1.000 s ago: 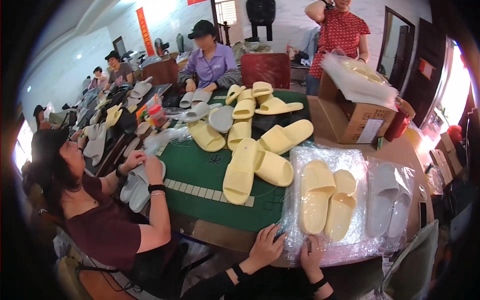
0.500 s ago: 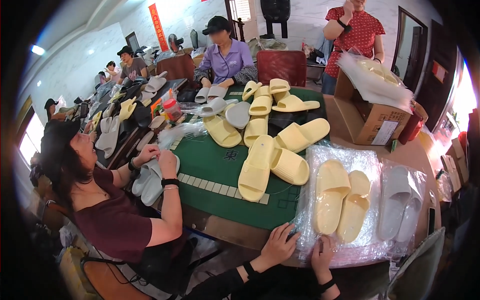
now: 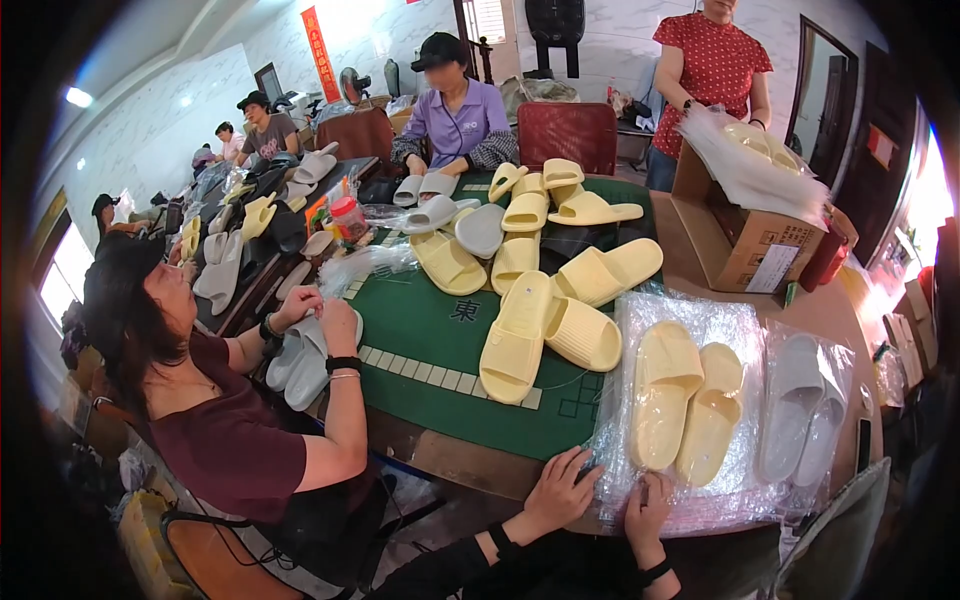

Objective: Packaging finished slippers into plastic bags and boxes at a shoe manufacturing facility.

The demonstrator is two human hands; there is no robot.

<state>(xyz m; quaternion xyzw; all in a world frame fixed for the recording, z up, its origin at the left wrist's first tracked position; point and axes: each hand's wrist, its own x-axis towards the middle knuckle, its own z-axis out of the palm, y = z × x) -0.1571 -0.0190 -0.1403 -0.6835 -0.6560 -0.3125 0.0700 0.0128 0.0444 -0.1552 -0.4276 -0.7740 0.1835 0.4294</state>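
My left hand rests at the near edge of the table, fingers stretched out beside a stack of clear plastic bags. It holds nothing. A short way to its right, my right hand lies against the stack's lower edge, with loosely bent fingers and nothing visible in them. A pair of pale yellow slide sandals sits on the bags just beyond it. Further right lies a pair of grey slides inside a clear bag. Several loose yellow slides are piled on the green mat.
A co-worker in a dark red top sits on the left, hands over grey slides. Another person in purple sits across the table. An open cardboard box with bagged slides stands at the far right. A person in red stands behind it.
The standing person in red has lowered a raised hand from head height. The co-worker on the left has shifted the head slightly. My two hands stay in nearly the same place.
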